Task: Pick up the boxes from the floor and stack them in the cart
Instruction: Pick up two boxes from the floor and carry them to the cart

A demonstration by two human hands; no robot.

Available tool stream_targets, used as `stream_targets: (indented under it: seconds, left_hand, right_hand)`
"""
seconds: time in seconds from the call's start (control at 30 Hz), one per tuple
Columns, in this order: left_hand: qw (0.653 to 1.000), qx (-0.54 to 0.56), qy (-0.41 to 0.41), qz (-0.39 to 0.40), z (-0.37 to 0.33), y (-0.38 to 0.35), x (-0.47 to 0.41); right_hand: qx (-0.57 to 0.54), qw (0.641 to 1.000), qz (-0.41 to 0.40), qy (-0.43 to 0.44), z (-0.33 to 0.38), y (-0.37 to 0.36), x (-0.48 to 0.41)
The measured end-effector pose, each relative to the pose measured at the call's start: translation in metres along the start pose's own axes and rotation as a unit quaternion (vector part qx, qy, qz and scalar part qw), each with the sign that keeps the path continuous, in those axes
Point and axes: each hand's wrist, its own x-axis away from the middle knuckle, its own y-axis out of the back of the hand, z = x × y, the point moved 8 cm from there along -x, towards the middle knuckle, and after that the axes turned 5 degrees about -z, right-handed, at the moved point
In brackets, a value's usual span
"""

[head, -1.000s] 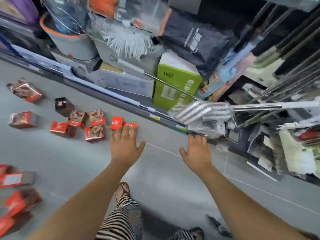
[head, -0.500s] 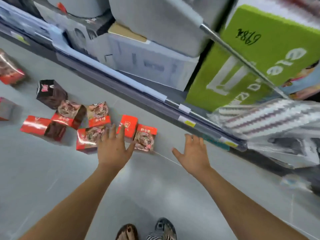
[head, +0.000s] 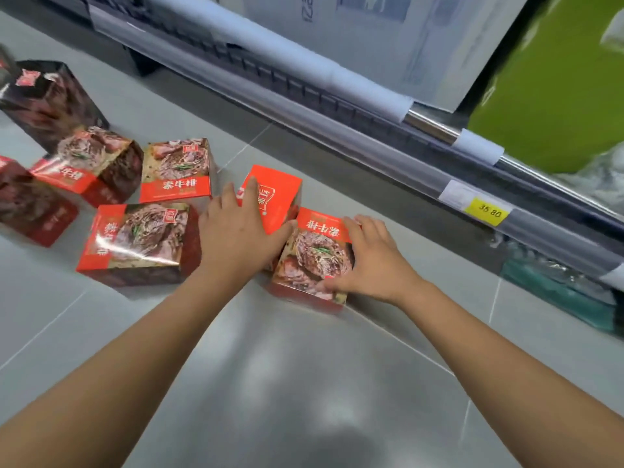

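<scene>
**Both hands down on two boxes by the shelf foot**

Seven boxes show on the grey floor (head: 304, 383). Five lie in a loose cluster from 9 to 11 o'clock of the left hand: a dark box (head: 47, 96) farthest out, a tilted box (head: 91, 160), an upright-printed box (head: 177, 170), a large near box (head: 138, 244), and a cut-off box (head: 30, 201) at the picture's left edge. The other two sit at centre: the red-topped box (head: 277, 194) and, touching it at its 4 o'clock, the steak-print box (head: 315, 258). One yellow price tag (head: 486, 211) sits on the shelf rail (head: 337, 130) at 2 o'clock.

Half a second earlier both hands hung spread above the floor short of the boxes; now they are lower and in contact, and the boxes fill far more of the view.

The left hand (head: 236, 238) lies palm-down, its grip spread wide, fingers on the red-topped box and thumb reaching to the far edge of the steak-print box. The right hand (head: 371, 261) has its grip spread over the steak-print box's right side, fingers on top, thumb along the near edge. Neither box is lifted; both rest on the floor.
</scene>
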Motion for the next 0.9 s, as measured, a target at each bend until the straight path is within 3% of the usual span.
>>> stream_targets:
  seconds: [0.1, 0.2, 0.37, 0.5, 0.63, 0.7, 0.83, 0.9]
  left_hand:
    - [1.000, 0.021, 0.001, 0.014, 0.001, -0.004, -0.001]
    - [0.999, 0.044, 0.008, 0.022, 0.002, -0.004, 0.002]
    - [0.996, 0.081, 0.000, 0.024, 0.006, -0.002, 0.005]
    - [0.994, 0.098, -0.010, 0.043, 0.014, -0.002, 0.010]
    - [0.991, 0.114, -0.023, 0.066, 0.018, 0.000, 0.016]
    - [0.990, 0.107, -0.036, 0.079, 0.016, 0.000, 0.019]
    - [0.985, 0.099, -0.082, 0.119, 0.011, 0.002, 0.026]
    - [0.983, 0.081, -0.108, 0.128, 0.010, 0.004, 0.028]
  right_hand:
    - [0.043, 0.997, 0.047, 0.054, 0.010, -0.012, -0.004]
    - [0.077, 0.992, 0.086, 0.055, 0.007, -0.017, 0.002]
    - [0.033, 0.998, 0.045, 0.003, 0.007, -0.015, 0.012]
    - [-0.107, 0.985, 0.063, -0.119, -0.018, -0.008, 0.017]
    - [-0.407, 0.885, 0.116, -0.195, -0.029, -0.004, 0.041]
    - [-0.474, 0.847, 0.083, -0.227, -0.038, -0.008, 0.052]
    - [-0.650, 0.702, 0.011, -0.292, -0.037, -0.032, 0.073]
    - [-0.659, 0.695, 0.010, -0.287, -0.020, -0.042, 0.086]
